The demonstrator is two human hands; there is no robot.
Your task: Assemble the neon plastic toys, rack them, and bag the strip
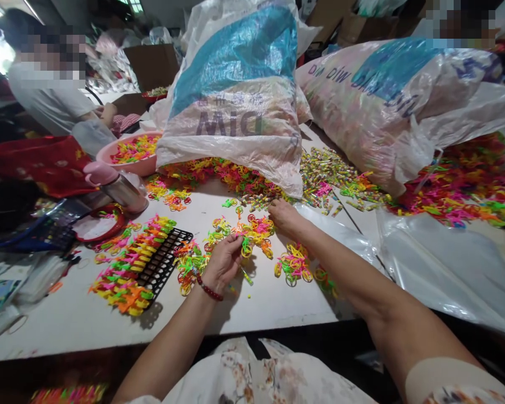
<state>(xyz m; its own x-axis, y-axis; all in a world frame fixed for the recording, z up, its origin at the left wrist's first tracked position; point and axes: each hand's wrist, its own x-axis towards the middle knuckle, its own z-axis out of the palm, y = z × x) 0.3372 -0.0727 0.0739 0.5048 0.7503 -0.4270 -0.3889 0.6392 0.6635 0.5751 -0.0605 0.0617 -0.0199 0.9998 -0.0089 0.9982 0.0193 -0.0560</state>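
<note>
My left hand [224, 262], with a red bead bracelet on its wrist, pinches a small plastic toy bicycle [246, 246] between thumb and fingertips. Loose toy bicycles [261, 229] in pink, yellow, green and orange lie just beyond and beside it. My right hand [285, 217] reaches farther forward, its fingers curled down at the edge of a heap of small patterned tubes [326, 171]. What its fingertips hold, if anything, is hidden. Left of my left hand, a black plastic rack [168, 264] carries rows of the colourful toys [137, 264].
A big white-and-blue sack [235, 95] stands behind the pile; another sack [362, 106] lies to the right. Clear plastic bags [450, 269] rest at right. A pink basin [128, 163], a flask [118, 188] and a red dish [99, 224] stand left. A person [50, 101] sits far left.
</note>
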